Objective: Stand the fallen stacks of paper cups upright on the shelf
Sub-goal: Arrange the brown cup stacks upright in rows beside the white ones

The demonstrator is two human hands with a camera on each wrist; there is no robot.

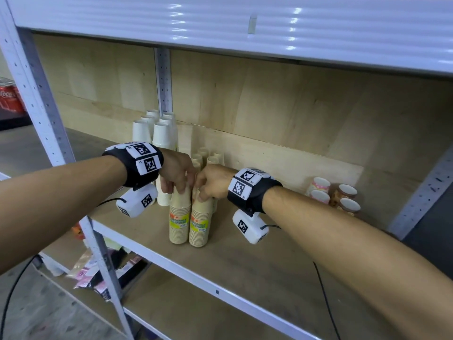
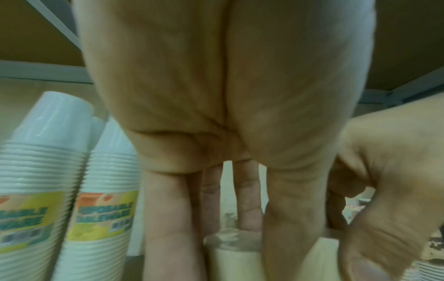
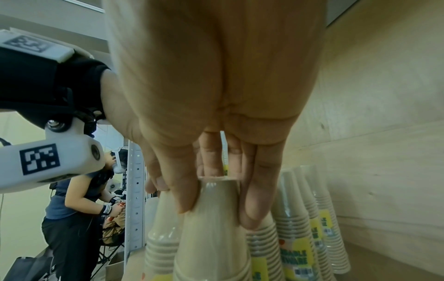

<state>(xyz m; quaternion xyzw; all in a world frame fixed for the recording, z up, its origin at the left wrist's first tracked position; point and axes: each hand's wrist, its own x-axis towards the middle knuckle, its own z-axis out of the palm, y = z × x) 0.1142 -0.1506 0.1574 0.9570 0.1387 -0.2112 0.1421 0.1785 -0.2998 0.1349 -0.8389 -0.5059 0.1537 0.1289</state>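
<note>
While both hands sit side by side over the shelf (image 1: 157, 238), each has its fingers curled round the top of one tan cup stack: left hand (image 1: 177, 171) holds the left tan stack (image 1: 180, 217), right hand (image 1: 213, 183) holds the right tan stack (image 1: 199, 223). Both stacks stand upright, touching each other, near the shelf's front edge, approx mid-width, yellow labels facing out. In the right wrist view the thumb and fingers (image 3: 256, 192) pinch the top cup from opposite sides; in the left wrist view the left fingers (image 2: 173, 218) hang down around a cup top, w/ the right hand just beside. More tan stacks (image 1: 208, 158) stand behind the held pair, toward the shelf's back board. White cup stacks (image 1: 157, 133) stand upright at the back, left of the held pair. Patterned cups (image 1: 333, 196) sit well apart to the right, rims facing the camera. Cola cans (image 1: 9, 99) show beyond the shelf's left post (image 1: 39, 92).
</note>
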